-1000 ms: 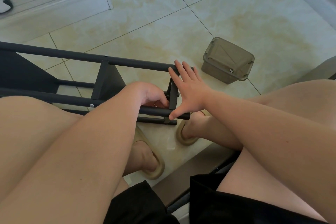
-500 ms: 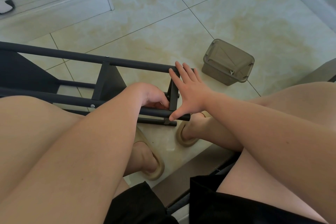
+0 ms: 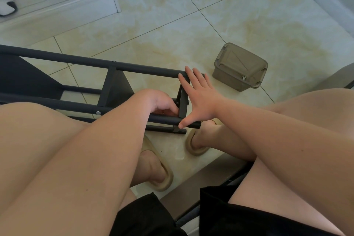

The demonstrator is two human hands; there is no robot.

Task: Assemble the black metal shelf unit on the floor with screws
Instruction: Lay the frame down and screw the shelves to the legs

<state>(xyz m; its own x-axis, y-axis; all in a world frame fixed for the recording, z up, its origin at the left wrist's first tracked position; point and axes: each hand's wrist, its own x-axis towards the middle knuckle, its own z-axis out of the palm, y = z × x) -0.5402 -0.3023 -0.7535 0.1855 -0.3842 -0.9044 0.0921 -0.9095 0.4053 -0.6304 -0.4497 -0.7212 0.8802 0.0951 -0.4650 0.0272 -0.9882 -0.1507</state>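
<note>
Right hand (image 3: 201, 99): flat and open, palm against the outer face of the end bar (image 3: 183, 105) of the shelf (image 3: 134, 67). Fingers straight and close together, tips up at the far tube. Thumb spread wide, its tip on the end of the near tube.

Left hand (image 3: 162, 103): forearm reaches in over the left knee. Fingers curled, tips at the inner face of the same end bar, just above the near tube. Cannot tell whether they pinch anything; the hand hides it.

Shelf: lies on its side on the tiled floor (image 3: 249, 15) before the knees, running from the left edge to the hands. A silver screw (image 3: 98, 113) shows on the near tube, by the left forearm.

Around: a brownish plastic box (image 3: 239, 67) on the floor just beyond the right hand, apart from the shelf, with a small wrench (image 3: 243, 77) in it. Feet in tan slippers (image 3: 195, 145) under the shelf's near end. A white shoe (image 3: 5, 4) at top left.
</note>
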